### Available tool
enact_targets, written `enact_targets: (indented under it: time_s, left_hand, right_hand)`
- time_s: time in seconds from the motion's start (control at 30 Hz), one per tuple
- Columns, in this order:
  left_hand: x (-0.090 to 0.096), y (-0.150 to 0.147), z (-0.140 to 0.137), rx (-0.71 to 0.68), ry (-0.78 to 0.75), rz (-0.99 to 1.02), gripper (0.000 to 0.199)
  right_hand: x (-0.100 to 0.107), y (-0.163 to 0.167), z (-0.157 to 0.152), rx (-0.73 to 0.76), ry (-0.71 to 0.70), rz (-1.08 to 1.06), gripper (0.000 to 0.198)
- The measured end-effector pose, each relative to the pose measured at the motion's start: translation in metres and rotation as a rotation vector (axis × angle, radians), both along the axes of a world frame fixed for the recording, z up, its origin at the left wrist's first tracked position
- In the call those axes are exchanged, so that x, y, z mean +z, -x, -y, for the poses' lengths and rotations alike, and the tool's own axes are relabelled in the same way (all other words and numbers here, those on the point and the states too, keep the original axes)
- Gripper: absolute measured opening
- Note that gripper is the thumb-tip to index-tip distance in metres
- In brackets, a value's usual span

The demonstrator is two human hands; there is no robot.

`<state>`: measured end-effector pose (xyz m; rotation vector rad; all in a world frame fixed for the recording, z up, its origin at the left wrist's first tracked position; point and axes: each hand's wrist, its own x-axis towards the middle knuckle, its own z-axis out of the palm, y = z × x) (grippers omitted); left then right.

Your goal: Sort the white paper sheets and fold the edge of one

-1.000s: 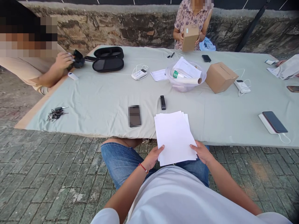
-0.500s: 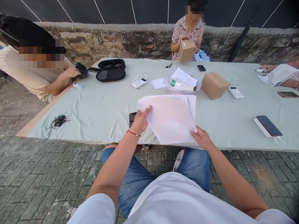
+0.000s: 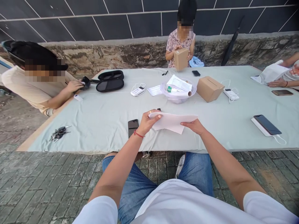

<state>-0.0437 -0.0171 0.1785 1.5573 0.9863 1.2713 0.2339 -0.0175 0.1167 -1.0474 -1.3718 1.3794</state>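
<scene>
A small stack of white paper sheets [image 3: 169, 122] is held upright on edge above the near part of the table, seen almost edge-on. My left hand [image 3: 149, 122] grips its left side, thumb in front and fingers behind. On the right side my right hand [image 3: 193, 125] pinches the sheets, with its fingers mostly hidden behind the paper. A black phone [image 3: 133, 128] lies on the cloth just left of my left wrist. Behind the paper a small dark object [image 3: 159, 109] peeks out, too little of it showing to name.
Past the paper stand a clear plastic bowl [image 3: 178, 98] with papers and a roll, and a cardboard box [image 3: 209, 89]. Keys [image 3: 59, 133] lie left; a phone on a white power bank [image 3: 266, 125] lies right. A black case [image 3: 110, 81] sits open. Co-workers sit around the table [image 3: 98, 124].
The sheets, lying slanted and facing me before, are now tipped up on edge between my hands. My hands have moved closer together. The view has tilted upward slightly.
</scene>
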Motion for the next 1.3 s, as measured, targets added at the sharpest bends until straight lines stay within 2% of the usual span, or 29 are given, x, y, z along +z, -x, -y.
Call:
enact_targets:
  time_s: [0.1,0.17,0.3,0.4,0.53,0.7,0.83,1.07,1.2,1.3]
  left_hand:
    - [0.01,0.009,-0.006,-0.077,-0.014,0.043,0.055]
    - [0.017,0.013,-0.008,-0.139,0.022,0.002,0.063]
    - [0.021,0.012,-0.007,-0.19,0.137,-0.135,0.044]
    - [0.015,0.013,-0.006,-0.112,0.124,-0.131,0.045]
    - [0.011,0.017,-0.007,0.013,0.026,-0.083,0.049]
    - [0.004,0.015,-0.008,0.082,-0.01,-0.153,0.044]
    - [-0.002,0.015,-0.007,0.125,-0.044,-0.177,0.042]
    - [0.007,0.005,-0.001,0.209,-0.132,-0.161,0.043]
    - [0.003,0.0,-0.002,0.296,-0.124,-0.086,0.041]
    - [-0.004,-0.002,-0.007,0.341,-0.062,0.063,0.04]
  right_hand:
    - [0.004,0.002,0.0,0.022,-0.057,0.014,0.049]
    - [0.007,0.003,-0.001,0.05,-0.092,0.038,0.051]
    - [0.011,0.01,-0.007,0.163,-0.064,0.069,0.051]
    - [0.016,0.015,-0.011,0.105,-0.089,0.074,0.048]
    - [0.023,0.013,-0.014,0.014,-0.165,0.135,0.041]
    - [0.014,0.008,-0.013,-0.063,-0.11,0.189,0.038]
    - [0.006,0.007,-0.012,-0.075,-0.106,0.19,0.039]
    - [0.009,0.012,-0.014,-0.073,-0.118,0.185,0.038]
    - [0.013,0.016,-0.01,-0.068,-0.123,0.156,0.045]
    - [0.017,0.015,-0.009,-0.034,-0.074,0.105,0.046]
